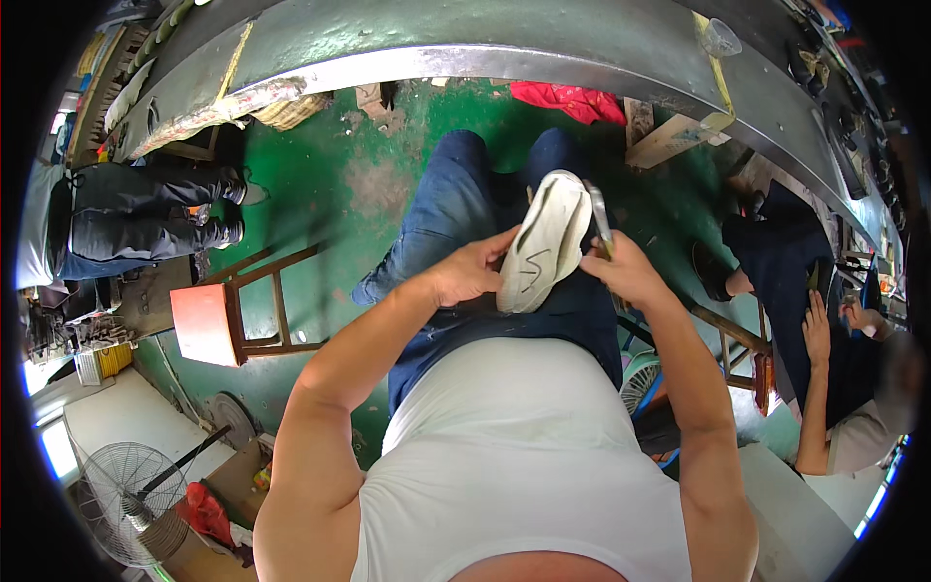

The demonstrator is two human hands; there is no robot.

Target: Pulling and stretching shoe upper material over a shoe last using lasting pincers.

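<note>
A pale shoe [548, 238] rests sole-up on my lap, over blue trousers, with dark pen marks on the sole. My left hand [472, 270] grips the shoe's near-left side. My right hand [621, 267] is closed around a thin metal tool [598, 218], whose end lies against the shoe's right edge near the toe. Both forearms come in from below, past my white shirt.
A long curved grey conveyor belt [485, 39] runs across the top. A wooden stool with a red seat [208, 320] stands to my left. Another person sits at the right [834, 369], one more at the far left [136, 218]. A fan [121, 500] lies lower left. A red cloth [572, 100] is on the green floor.
</note>
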